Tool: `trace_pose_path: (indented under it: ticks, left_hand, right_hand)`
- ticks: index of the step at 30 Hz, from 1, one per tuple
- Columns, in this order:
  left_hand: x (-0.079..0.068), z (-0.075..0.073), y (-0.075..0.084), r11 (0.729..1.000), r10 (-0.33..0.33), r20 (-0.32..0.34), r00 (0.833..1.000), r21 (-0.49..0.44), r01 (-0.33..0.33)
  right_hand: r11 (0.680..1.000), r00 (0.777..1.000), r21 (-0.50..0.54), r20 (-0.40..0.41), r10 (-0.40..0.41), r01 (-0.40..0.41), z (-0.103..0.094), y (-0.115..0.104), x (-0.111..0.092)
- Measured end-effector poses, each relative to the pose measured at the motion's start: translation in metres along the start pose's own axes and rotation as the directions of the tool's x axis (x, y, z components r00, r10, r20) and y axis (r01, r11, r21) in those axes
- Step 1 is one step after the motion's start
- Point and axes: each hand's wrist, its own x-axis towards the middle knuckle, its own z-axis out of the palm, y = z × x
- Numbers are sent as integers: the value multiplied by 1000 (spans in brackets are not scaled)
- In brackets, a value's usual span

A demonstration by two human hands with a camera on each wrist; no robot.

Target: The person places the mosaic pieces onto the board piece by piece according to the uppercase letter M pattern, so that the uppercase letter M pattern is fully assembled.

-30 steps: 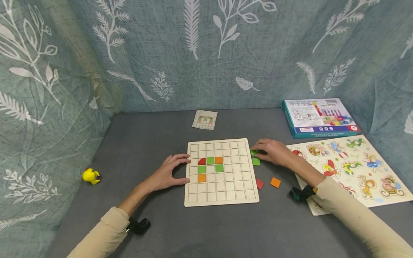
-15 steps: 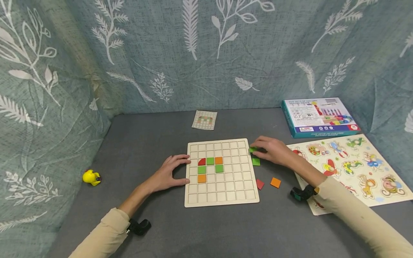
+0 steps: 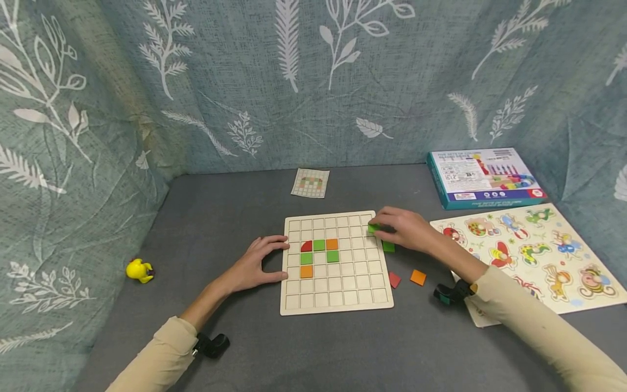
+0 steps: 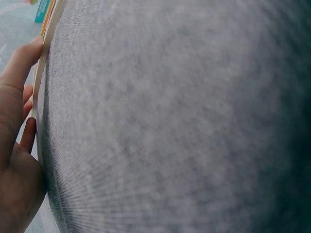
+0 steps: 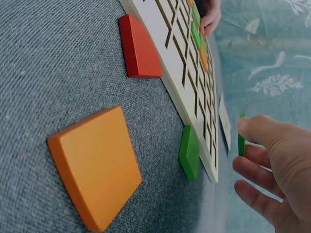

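Note:
A pale wooden grid board lies mid-table with red, green and orange tiles in some of its cells. My left hand touches the board's left edge with its thumb and fingertips, spread apart. Over the board's upper right corner, my right hand pinches a green square tile between thumb and fingers; the right wrist view shows it raised off the surface. Beside the board's right edge lie another green tile, a red tile with a curved side and an orange square tile.
A small pattern card lies behind the board. At the right are a boxed game and an animal picture board, partly under the right forearm. A yellow toy stands far left. A patterned curtain hangs behind.
My right hand has lifted a green tile from the table beside the board and carried it left over the board's upper right corner. The left hand stays at the board's edge.

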Motion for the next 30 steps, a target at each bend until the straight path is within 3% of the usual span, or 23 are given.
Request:
trace_pose_path:
  ticks: [16,30]
  left_hand:
    - [1,-1,0,1000,-1,-1,1000,-4,1]
    - [2,-1,-1,1000,-10,4,1000,4,10]
  right_hand:
    - [1000,1000,-2,12,-27,27,8,-10,13]
    - [991,993,-67,-2,-117,116,21,-23,27]
